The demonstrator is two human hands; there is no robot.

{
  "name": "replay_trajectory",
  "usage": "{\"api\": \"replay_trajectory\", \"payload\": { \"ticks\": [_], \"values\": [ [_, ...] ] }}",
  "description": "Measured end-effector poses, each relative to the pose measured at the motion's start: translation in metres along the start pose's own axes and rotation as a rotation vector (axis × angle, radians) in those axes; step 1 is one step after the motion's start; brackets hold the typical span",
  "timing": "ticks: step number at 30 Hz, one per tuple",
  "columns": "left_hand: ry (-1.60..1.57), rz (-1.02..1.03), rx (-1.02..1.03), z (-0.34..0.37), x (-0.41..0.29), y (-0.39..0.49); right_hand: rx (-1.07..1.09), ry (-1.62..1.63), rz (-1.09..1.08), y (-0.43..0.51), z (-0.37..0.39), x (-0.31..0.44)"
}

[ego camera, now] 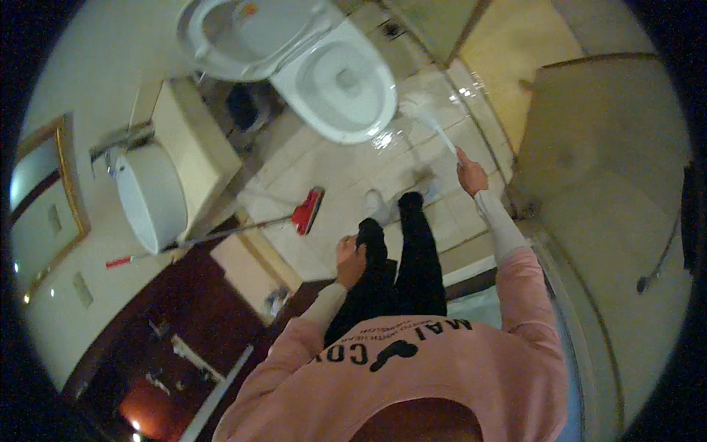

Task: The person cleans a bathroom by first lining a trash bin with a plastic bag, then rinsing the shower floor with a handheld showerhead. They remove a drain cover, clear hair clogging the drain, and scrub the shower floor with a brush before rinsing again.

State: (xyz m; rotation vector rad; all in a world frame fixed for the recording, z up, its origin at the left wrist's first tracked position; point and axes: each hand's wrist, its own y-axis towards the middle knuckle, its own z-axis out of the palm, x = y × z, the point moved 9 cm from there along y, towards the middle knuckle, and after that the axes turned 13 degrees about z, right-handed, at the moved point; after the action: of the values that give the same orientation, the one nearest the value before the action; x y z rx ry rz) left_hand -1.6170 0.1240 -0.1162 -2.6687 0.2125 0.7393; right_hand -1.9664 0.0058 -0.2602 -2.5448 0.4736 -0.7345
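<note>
My right hand (pixel 472 174) is closed around the handle of a white toilet brush (pixel 439 130). The brush head, somewhat blurred, is over the wet floor tiles just right of the white toilet bowl (pixel 345 88). The toilet's seat and lid (pixel 248 33) are raised. My left hand (pixel 351 261) rests at my black-trousered knee; whether its fingers hold the cloth is not plain. A red-headed floor brush (pixel 307 211) with a long grey handle leans to the left of my feet.
A round white washbasin (pixel 152 196) stands on a cream counter (pixel 193 143) at left. A floor drain (pixel 392 29) lies beyond the toilet. A raised tiled edge (pixel 480 119) runs along the right, and an open doorway (pixel 221 271) is at lower left.
</note>
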Motion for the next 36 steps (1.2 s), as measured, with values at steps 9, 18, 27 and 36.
{"api": "replay_trajectory", "payload": {
  "ticks": [9, 18, 27, 36],
  "values": [
    [0.066, 0.018, 0.038, -0.043, 0.002, 0.058, -0.306, -0.434, 0.302, 0.031, -0.258, -0.109],
    [0.090, 0.224, 0.088, -0.028, -0.085, 0.192, -0.468, -0.505, 0.341, 0.046, -0.429, -0.148],
    [-0.082, 0.693, 0.038, -0.066, -0.308, 0.335, -0.520, -0.487, 0.370, 0.051, -0.416, -0.160],
    [-0.140, 0.534, 0.071, -0.012, -0.400, 0.424, -0.524, -0.386, 0.442, 0.089, -0.420, -0.212]
  ]
}}
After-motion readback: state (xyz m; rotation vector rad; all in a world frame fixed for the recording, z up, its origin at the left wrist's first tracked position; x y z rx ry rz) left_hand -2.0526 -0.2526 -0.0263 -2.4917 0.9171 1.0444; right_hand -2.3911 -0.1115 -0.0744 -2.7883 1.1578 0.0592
